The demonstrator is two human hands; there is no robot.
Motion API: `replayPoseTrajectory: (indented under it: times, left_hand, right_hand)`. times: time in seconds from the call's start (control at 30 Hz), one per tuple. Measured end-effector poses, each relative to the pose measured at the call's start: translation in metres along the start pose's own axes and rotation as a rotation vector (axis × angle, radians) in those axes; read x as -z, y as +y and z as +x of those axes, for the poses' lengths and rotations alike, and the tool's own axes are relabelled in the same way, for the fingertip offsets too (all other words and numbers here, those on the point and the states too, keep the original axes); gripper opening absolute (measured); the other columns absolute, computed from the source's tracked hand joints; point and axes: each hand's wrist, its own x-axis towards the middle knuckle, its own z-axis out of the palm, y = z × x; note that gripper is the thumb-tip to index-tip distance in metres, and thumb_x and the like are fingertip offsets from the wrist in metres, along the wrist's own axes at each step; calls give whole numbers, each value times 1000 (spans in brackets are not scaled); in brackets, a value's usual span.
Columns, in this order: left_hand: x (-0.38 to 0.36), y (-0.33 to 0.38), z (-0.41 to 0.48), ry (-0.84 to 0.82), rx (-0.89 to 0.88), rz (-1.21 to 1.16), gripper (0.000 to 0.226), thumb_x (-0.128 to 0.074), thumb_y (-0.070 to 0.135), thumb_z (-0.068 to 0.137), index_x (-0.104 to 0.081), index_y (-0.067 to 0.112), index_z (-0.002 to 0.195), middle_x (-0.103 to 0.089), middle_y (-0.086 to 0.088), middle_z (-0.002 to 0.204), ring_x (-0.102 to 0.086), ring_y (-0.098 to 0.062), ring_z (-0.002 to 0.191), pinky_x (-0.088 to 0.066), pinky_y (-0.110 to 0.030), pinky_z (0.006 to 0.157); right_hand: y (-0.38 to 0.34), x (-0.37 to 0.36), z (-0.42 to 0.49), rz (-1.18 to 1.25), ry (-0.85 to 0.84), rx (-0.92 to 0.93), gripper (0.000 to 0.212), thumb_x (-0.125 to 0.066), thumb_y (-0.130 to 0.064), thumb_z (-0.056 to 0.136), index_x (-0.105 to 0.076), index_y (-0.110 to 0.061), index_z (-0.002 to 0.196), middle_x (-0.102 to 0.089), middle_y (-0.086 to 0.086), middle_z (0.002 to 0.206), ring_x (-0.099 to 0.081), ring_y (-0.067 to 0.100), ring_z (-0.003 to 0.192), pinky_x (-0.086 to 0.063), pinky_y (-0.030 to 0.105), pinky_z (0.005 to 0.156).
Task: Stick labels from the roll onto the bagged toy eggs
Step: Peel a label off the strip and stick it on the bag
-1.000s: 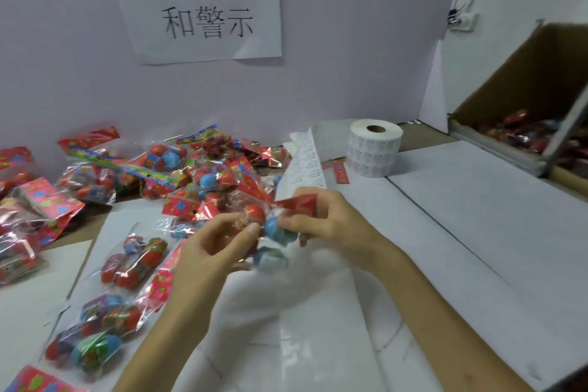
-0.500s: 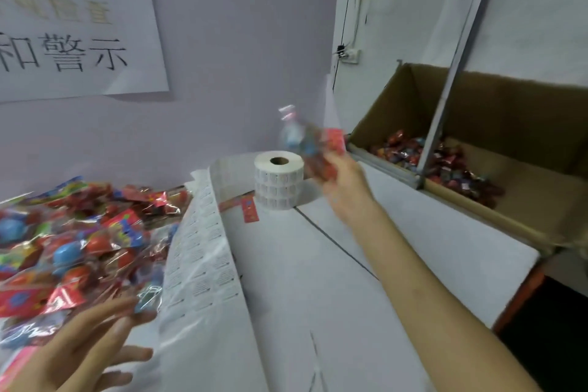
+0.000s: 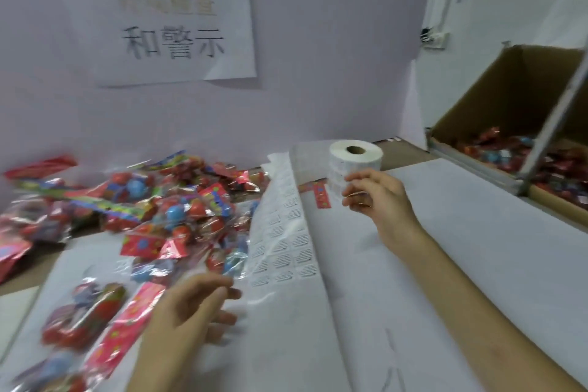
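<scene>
Single head-worn wide-angle view, looking forward and down, close over the table (image 3: 461, 232), facing the back wall (image 3: 334, 57).

**Wall notice reads 和警示**

We read three black characters, 和警示, on the lower line of a white paper sheet (image 3: 178, 19) stuck to the wall. The pale yellow line above them is too blurred for us to make out. Fine print fills the stickers on the label strip (image 3: 286, 245) and on the roll (image 3: 354, 162), but it is too small for us to read.
</scene>
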Motion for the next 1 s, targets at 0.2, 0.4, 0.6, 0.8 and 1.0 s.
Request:
replayPoseTrajectory:
  times: [0.2, 0.4, 0.6, 0.8, 1.0]
  left_hand:
    - [4, -3, -2, 59, -50, 73, 21, -61, -6, 97, -74, 9, 92, -78, -8, 84, -73, -29, 65, -55, -36, 55]
    - [16, -1, 3, 288, -151, 85, 26, -62, 1, 97, -73, 22, 85, -75, 4, 78, -71, -15, 66, -57, -31, 52]
    - [19, -8, 9, 385, -89, 9, 20, -65, 12, 98, -67, 31, 102, -73, 14, 92, -72, -14, 77, -59, -33, 68]
    - [19, -7, 13, 386, -75, 60, 24, -63, 20, 99, -63, 40, 112, -70, 18, 107, -71, -11, 87, -62, -47, 84]
    - [18, -6, 13, 382, -73, 72, 34, -61, 24, 100, -59, 40, 130, -70, 23, 109, -70, -5, 88, -61, -44, 86]
  right_hand:
    - [-18, -90, -11, -318, -334, 254, 16, -63, -6, 96, -72, -19, 93, -75, 1, 91, -72, 16, 79, -56, 27, 69]
    - [-17, -182, 26, -637, -545, 298, 61, -79, -45, 85, -53, -29, 137, -53, -3, 139, -58, 14, 118, -50, 36, 100]
    - [2, -265, 67, -1087, -668, 428, 127, -85, -69, 63, -16, -24, 161, -15, 4, 167, -29, 30, 150, -35, 54, 118]
    - [26, -307, 95, -1391, -731, 225, 146, -78, -88, 47, -8, -29, 161, -6, 5, 170, -19, 35, 154, -29, 61, 119]
    - [34, -306, 93, -1487, -772, 172, 139, -89, -72, 49, -15, -28, 159, -21, 7, 162, -35, 37, 145, -40, 59, 111]
